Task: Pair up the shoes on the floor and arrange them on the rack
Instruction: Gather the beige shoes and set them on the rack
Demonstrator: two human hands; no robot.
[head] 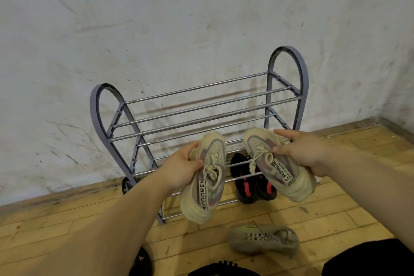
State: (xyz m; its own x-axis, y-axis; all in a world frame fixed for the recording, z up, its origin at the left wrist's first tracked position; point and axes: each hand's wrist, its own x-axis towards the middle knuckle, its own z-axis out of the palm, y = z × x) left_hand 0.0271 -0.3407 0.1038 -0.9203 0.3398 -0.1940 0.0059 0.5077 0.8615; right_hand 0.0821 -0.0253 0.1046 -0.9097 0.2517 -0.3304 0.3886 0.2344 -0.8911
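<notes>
Open room above top rack bars [201,108], black shoes [248,184] low at right, grey shoe [264,240] on near floor [336,208]

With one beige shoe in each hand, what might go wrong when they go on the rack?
The rack has only thin bars with gaps, so the left beige shoe or right beige shoe may tip or slip through. Their loose laces may catch a bar.

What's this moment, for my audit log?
left hand: grips beige sneaker | right hand: grips second beige sneaker | rack: black pair | floor: grey sneaker
</notes>
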